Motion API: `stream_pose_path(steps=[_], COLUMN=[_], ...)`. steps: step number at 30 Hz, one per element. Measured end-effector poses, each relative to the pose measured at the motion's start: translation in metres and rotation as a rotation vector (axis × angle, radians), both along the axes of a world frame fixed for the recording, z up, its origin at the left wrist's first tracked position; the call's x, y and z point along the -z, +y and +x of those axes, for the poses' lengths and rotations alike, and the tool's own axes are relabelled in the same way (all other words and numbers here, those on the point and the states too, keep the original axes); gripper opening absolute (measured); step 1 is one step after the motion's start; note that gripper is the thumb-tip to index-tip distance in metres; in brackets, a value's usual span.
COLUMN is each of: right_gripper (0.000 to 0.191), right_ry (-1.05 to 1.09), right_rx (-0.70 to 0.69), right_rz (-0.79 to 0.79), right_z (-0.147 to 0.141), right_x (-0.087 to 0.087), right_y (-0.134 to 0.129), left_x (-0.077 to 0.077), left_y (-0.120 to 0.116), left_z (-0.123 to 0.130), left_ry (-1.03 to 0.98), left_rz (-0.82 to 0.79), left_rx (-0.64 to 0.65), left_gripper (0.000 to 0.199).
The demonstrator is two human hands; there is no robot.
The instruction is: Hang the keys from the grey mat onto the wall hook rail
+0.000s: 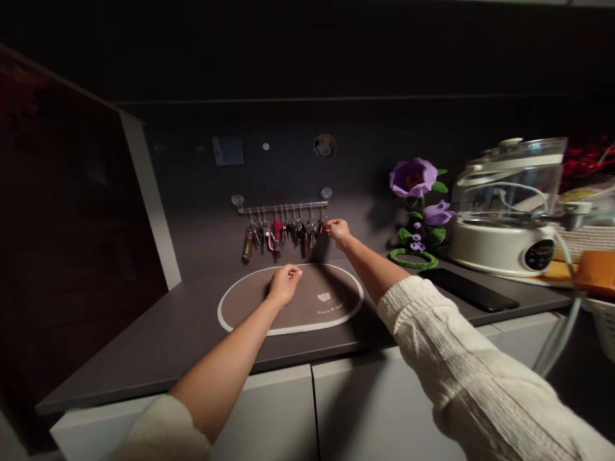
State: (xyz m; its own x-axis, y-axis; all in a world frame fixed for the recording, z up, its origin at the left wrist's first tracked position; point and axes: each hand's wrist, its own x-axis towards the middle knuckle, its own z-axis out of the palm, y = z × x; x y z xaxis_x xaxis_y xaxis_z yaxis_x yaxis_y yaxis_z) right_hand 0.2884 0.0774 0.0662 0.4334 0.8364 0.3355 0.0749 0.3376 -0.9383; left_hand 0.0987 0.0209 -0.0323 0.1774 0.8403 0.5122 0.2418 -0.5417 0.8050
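Bunches of keys [300,229] hang in a row from a clear hook rail [283,207] on the dark wall. At the rail's right end, my right hand [337,230] is pinched by the last hook, on what looks like a key with a small reddish part; my fingers hide most of it. Lower down, my left hand [284,283] hovers over or rests on a brown oval mat [250,301] with a white rim. Its fingers are curled together, and whatever may be inside them is hidden.
Right of the mat stand a purple crocheted flower [414,179] with a green ring base, a black phone [468,288] lying flat, and a white appliance [494,246] with a clear top. An orange box [596,272] sits farther right. White cabinet doors [273,410] are under the counter.
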Motion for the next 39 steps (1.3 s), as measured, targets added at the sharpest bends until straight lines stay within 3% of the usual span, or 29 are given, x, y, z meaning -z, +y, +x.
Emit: stream_pose_path(steps=[3, 8, 11, 15, 22, 31, 39], right_gripper=[0.004, 0.016, 0.032, 0.07, 0.103, 0.102, 0.099], right_ry=[-0.098, -0.128, -0.126, -0.087, -0.213, -0.394, -0.422], right_rx=[0.161, 0.177, 0.034, -0.209, -0.509, -0.54, -0.507], right_rz=[0.024, 0.026, 0.01, 0.087, 0.199, 0.189, 0.176], right_z=[-0.003, -0.02, -0.037, -0.055, -0.058, -0.05, -0.05], right_x=[0.015, 0.043, 0.051, 0.051, 0.056, 0.072, 0.073], right_y=[-0.009, -0.039, -0.069, -0.114, -0.164, -0.187, -0.188], left_x=[-0.002, -0.011, -0.019, -0.032, -0.039, -0.014, -0.014], left_y=[-0.003, -0.013, -0.024, -0.048, -0.08, -0.093, -0.095], left_z=[0.0, -0.005, -0.012, -0.027, -0.064, -0.091, -0.09], left_ry=[-0.007, -0.046, -0.105, -0.135, -0.09, -0.004, -0.042], left_rz=[0.024, 0.056, 0.011, -0.035, 0.029, 0.029, -0.017], left_rx=[0.004, -0.007, 0.009, 0.151, 0.283, 0.295, 0.323], left_gripper=[0.015, 0.019, 0.043, 0.084, 0.108, 0.109, 0.11])
